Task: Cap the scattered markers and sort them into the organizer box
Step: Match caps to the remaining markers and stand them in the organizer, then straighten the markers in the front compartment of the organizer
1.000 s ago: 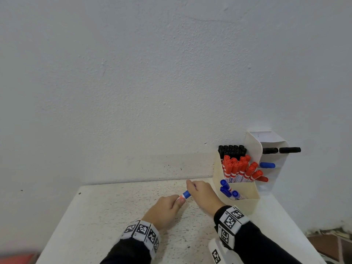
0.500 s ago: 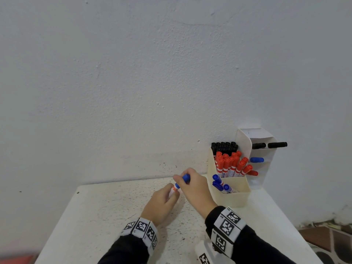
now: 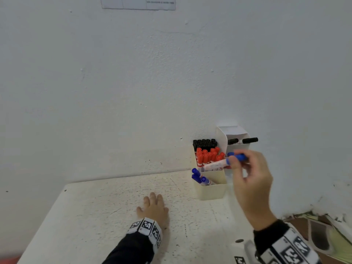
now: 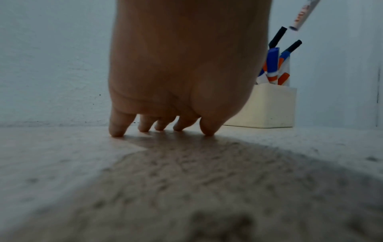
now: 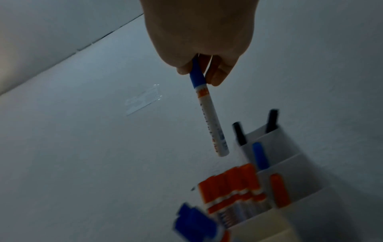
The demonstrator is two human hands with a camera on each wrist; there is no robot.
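Right hand lifted capped blue marker over organizer box, pinching it, left hand released, flat on table

The person's left hand lies low on the tabletop, fingers spread and tips pressing the surface, its dark-sleeved wrist banded with printed tags. The right hand is raised to the right, thumb and fingers pinching a blue-capped marker at the cap end; the remaining fingers appear loosely curled, though blur obscures them.
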